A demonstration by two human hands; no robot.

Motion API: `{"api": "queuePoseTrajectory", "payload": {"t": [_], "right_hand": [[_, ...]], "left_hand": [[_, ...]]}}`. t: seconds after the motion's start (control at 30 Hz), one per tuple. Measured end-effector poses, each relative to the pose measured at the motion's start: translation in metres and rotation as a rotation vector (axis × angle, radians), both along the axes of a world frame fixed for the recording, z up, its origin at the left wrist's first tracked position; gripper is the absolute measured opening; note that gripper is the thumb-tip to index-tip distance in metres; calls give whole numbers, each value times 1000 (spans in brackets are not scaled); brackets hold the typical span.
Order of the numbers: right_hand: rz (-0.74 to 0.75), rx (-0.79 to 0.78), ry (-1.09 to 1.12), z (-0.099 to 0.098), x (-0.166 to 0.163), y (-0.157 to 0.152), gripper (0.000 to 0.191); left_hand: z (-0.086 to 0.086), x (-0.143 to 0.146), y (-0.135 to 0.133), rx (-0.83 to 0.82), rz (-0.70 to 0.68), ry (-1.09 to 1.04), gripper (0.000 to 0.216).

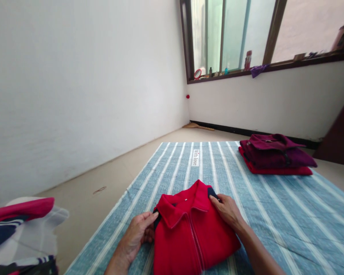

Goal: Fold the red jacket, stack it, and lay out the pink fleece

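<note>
A red zip-front jacket (176, 238) with dark navy shoulder patches lies folded in front of me, its collar pointing away. My left hand (139, 233) pinches the jacket's left shoulder edge between thumb and fingers. On the opposite shoulder, my right hand (226, 212) grips the navy patch, thumb on top. Beneath the jacket spreads a blue cloth with white stripes (212, 168), which bears a "With love" label (195, 157).
Folded maroon and red garments (275, 154) are stacked at the cloth's far right. More clothes (20, 214) lie on a whitish support at the lower left. Bottles and a round mirror (197, 74) line the window sill. A white wall (88, 84) bounds the left.
</note>
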State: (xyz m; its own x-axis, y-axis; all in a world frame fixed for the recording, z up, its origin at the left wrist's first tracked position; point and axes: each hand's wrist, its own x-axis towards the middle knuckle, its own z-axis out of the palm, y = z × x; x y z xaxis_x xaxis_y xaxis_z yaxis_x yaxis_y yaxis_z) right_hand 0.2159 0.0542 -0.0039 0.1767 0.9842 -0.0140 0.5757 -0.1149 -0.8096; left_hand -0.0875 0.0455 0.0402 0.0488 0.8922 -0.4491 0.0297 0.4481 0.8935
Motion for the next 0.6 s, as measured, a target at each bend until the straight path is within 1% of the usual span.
{"api": "queuePoseTrajectory", "payload": {"t": [0.23,0.37,0.6], "right_hand": [[-17,9,7,3,-2,1,41],[-12,5,4,2,-1,2,41],[-1,-3,2,4,-2,1,42]], "left_hand": [[3,-2,-7,-36,-32,31,42],[5,1,-8,-36,-8,43,39],[1,6,-11,-7,60,-16,35]]}}
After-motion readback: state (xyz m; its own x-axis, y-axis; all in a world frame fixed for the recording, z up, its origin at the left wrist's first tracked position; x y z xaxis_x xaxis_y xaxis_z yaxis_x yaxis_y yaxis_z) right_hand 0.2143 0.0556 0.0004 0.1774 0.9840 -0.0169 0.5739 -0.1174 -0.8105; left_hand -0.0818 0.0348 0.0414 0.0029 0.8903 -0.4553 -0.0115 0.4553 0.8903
